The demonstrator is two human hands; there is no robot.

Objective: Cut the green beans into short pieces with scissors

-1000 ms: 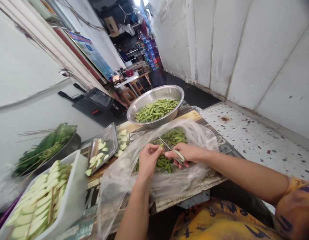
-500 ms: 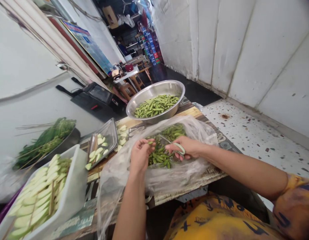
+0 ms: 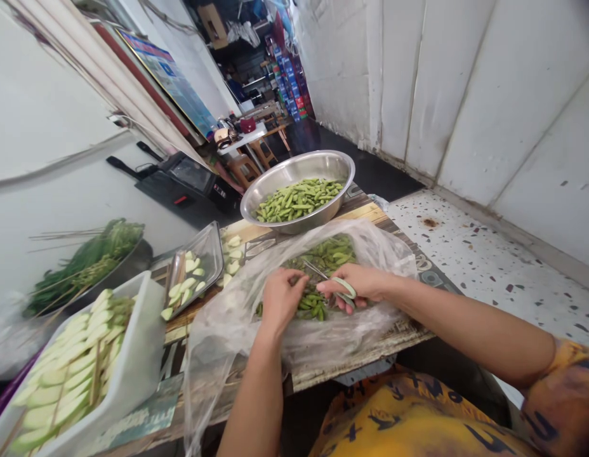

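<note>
My right hand [image 3: 358, 285] grips a pair of scissors [image 3: 343, 287] with pale green handles. The narrow blades point away and to the left, over green pods [image 3: 339, 247] that look like edamame. My left hand [image 3: 284, 297] is close to the blade tips, its thumb and fingers pinched together. Whatever those fingertips hold is hidden from view. Under both hands a clear plastic bag [image 3: 237, 324] lies spread on the table, with the pods in its opening. Just behind it stands a steel bowl [image 3: 344, 171] with many more pods inside.
On the left, a white bin [image 3: 149, 317] holds sliced pale green vegetable pieces on sticks. A metal tray [image 3: 213, 254] with cut pieces lies near the bag. Leafy greens [image 3: 94, 260] fill a dark bowl beyond. Pale wall panels [image 3: 447, 95] rise on the right.
My left hand has moved right, closer to the scissors, and its fingers have turned inward. The green pod seen at its fingertips before is out of sight. My right hand has barely moved.
</note>
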